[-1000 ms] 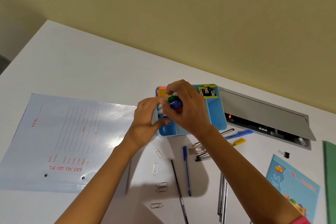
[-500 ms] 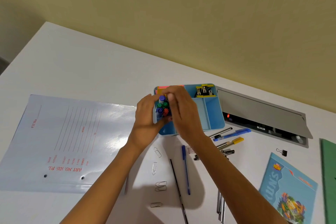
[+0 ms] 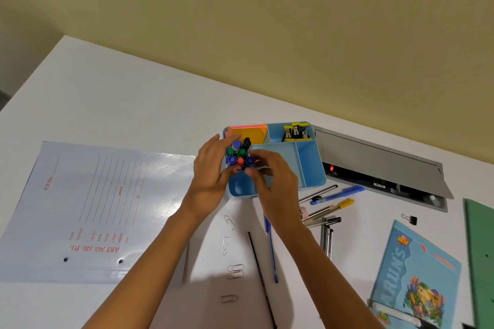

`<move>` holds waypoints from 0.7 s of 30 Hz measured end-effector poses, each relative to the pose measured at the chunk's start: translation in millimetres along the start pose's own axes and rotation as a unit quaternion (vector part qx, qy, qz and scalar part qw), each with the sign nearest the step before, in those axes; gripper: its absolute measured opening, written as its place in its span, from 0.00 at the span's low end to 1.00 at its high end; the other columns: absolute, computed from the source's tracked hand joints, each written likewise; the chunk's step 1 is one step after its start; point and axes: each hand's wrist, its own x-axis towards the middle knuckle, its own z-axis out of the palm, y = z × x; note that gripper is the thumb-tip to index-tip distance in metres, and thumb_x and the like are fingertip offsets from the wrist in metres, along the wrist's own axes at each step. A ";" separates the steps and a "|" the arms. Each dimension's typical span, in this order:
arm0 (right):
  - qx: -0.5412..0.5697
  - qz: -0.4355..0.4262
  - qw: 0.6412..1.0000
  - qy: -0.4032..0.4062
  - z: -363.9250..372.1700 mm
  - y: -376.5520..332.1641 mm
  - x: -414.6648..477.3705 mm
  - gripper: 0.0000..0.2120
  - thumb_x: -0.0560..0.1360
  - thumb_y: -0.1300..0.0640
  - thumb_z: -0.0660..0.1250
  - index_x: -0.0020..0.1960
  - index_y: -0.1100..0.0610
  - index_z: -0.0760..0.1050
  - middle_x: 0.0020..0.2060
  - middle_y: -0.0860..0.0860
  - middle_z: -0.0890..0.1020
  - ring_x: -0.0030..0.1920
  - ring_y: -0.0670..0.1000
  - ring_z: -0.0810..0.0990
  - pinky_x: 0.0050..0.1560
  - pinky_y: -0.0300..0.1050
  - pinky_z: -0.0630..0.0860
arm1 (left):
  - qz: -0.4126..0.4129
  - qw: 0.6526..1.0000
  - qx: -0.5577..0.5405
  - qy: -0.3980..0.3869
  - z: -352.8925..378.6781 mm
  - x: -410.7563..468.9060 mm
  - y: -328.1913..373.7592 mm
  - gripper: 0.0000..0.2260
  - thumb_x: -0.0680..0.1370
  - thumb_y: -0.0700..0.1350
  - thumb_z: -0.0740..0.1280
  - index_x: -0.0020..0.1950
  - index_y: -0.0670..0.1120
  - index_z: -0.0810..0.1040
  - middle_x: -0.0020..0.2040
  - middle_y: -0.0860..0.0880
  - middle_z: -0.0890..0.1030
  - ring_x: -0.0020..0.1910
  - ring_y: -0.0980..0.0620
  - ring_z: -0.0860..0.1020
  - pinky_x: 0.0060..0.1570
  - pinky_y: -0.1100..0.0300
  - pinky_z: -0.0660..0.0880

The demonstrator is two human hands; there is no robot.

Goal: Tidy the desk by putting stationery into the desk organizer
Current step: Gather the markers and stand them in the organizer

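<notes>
Both of the person's hands are over the left end of the blue organizer (image 3: 311,160), which sits on the white desk (image 3: 133,104) near the wall. They are gathered round a bunch of markers (image 3: 239,155) standing caps up, blue, green, red and black. The left hand (image 3: 213,171) wraps the bunch from its outer side, fingers curled over the far side and the thumb tucked in at the near side. The right hand (image 3: 275,181) closes in from the other side, its curled fingers and thumb against the caps, so the bunch is held between the two. The markers stand in the organizer's left part, just in front of the orange and pink sticky notes (image 3: 248,132) and behind a rounded front pocket. Whether their ends reach the bottom I cannot tell. Yellow and black binder clips (image 3: 295,132) fill the back right compartment. On the desk in front lie several paper clips (image 3: 226,246), a blue pen (image 3: 271,248) and a thin black pen (image 3: 258,264). To the right of the organizer is a loose heap of pens (image 3: 328,211), one with a yellow cap. A single black binder clip (image 3: 410,219) lies apart from them, beyond the heap. A pale file folder (image 3: 93,208) covers the left side of the desk. A blue book (image 3: 417,275) and a green folder (image 3: 481,262) lie at the right edge, and a grey cable box (image 3: 382,165) is set into the desk beside the organizer.
</notes>
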 end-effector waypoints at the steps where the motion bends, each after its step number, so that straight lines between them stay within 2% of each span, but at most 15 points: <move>1: 0.000 0.001 1.000 0.001 1.9 -0.6 1.3 0.15 0.74 0.59 0.70 0.60 0.58 0.74 0.53 0.52 0.79 0.49 0.46 0.79 0.49 0.29 0.76 | 0.016 1.000 0.010 -0.003 -1.2 0.5 -1.0 0.20 0.78 0.40 0.64 0.70 0.42 0.67 0.68 0.42 0.69 0.70 0.44 0.64 0.68 0.61 0.60; 3: 0.018 0.006 1.000 -0.016 3.2 -1.9 6.8 0.20 0.74 0.61 0.70 0.63 0.54 0.70 0.56 0.51 0.75 0.53 0.46 0.77 0.51 0.34 0.77 | 0.024 0.999 0.032 -0.006 -3.3 2.0 -4.5 0.19 0.78 0.46 0.63 0.68 0.44 0.69 0.66 0.43 0.70 0.67 0.45 0.65 0.67 0.54 0.64; 5: 0.047 0.011 0.997 -0.057 1.8 -5.4 12.6 0.27 0.75 0.62 0.68 0.68 0.46 0.62 0.60 0.49 0.72 0.57 0.44 0.74 0.54 0.33 0.76 | 0.016 0.999 0.046 -0.006 -5.4 3.1 -6.8 0.21 0.76 0.51 0.61 0.68 0.45 0.69 0.67 0.44 0.70 0.67 0.46 0.64 0.67 0.52 0.64; 6: 0.046 0.005 0.996 -0.076 0.8 -6.4 14.5 0.28 0.75 0.62 0.67 0.69 0.45 0.61 0.61 0.50 0.71 0.59 0.45 0.73 0.56 0.34 0.76 | 0.016 0.999 0.046 -0.006 -5.3 3.6 -7.9 0.21 0.76 0.51 0.61 0.68 0.45 0.69 0.67 0.44 0.70 0.67 0.46 0.64 0.67 0.53 0.63; 9: -0.012 -0.057 0.994 -0.088 -1.0 -5.3 15.9 0.21 0.76 0.60 0.66 0.68 0.58 0.67 0.61 0.56 0.75 0.59 0.51 0.75 0.58 0.46 0.77 | 0.007 1.000 0.024 0.000 -3.6 2.7 -9.1 0.20 0.78 0.45 0.66 0.69 0.44 0.68 0.67 0.45 0.71 0.68 0.49 0.65 0.66 0.59 0.62; 10: -0.018 -0.064 0.994 -0.083 -1.4 -5.3 15.0 0.20 0.76 0.60 0.66 0.67 0.60 0.68 0.60 0.56 0.76 0.59 0.51 0.75 0.58 0.47 0.77 | 0.006 1.000 0.017 0.003 -3.4 1.7 -9.0 0.21 0.77 0.43 0.66 0.69 0.44 0.67 0.68 0.45 0.71 0.67 0.51 0.64 0.65 0.61 0.61; 14: -0.024 -0.056 0.996 -0.069 0.3 -7.6 9.0 0.19 0.76 0.62 0.65 0.66 0.64 0.69 0.61 0.57 0.77 0.60 0.51 0.75 0.61 0.46 0.76 | 0.000 1.000 0.003 0.001 -2.7 -3.2 -10.4 0.25 0.77 0.43 0.66 0.73 0.45 0.63 0.70 0.46 0.68 0.70 0.50 0.63 0.66 0.62 0.60; 16: -0.033 -0.052 0.996 -0.062 1.9 -7.2 3.9 0.21 0.76 0.63 0.66 0.67 0.64 0.68 0.63 0.58 0.75 0.62 0.53 0.75 0.63 0.43 0.73 | -0.001 1.000 -0.008 0.001 -1.1 -6.2 -10.1 0.27 0.77 0.44 0.66 0.74 0.48 0.61 0.70 0.51 0.67 0.69 0.54 0.63 0.65 0.67 0.60; 18: -0.035 -0.043 0.997 -0.046 2.2 -6.6 -2.2 0.22 0.76 0.64 0.66 0.69 0.64 0.67 0.63 0.58 0.74 0.62 0.50 0.73 0.63 0.34 0.70 | 0.010 1.000 -0.020 0.021 0.7 -10.0 -8.9 0.28 0.77 0.45 0.67 0.75 0.49 0.61 0.69 0.57 0.66 0.67 0.61 0.62 0.62 0.77 0.58; 19: -0.029 -0.037 0.998 -0.034 1.6 -7.0 -6.1 0.22 0.76 0.65 0.65 0.69 0.63 0.67 0.63 0.58 0.74 0.61 0.49 0.73 0.60 0.29 0.69 | 0.015 0.999 -0.023 0.043 1.3 -12.2 -9.4 0.27 0.77 0.45 0.67 0.74 0.49 0.62 0.69 0.58 0.66 0.66 0.62 0.62 0.62 0.78 0.58; 21: -0.024 -0.028 0.999 -0.005 -0.9 -6.7 -15.5 0.21 0.76 0.65 0.65 0.68 0.62 0.68 0.63 0.56 0.75 0.60 0.48 0.73 0.59 0.29 0.69 | 0.007 0.995 -0.023 0.096 2.3 -17.7 -12.4 0.23 0.78 0.45 0.66 0.72 0.49 0.66 0.69 0.54 0.68 0.66 0.59 0.64 0.63 0.70 0.61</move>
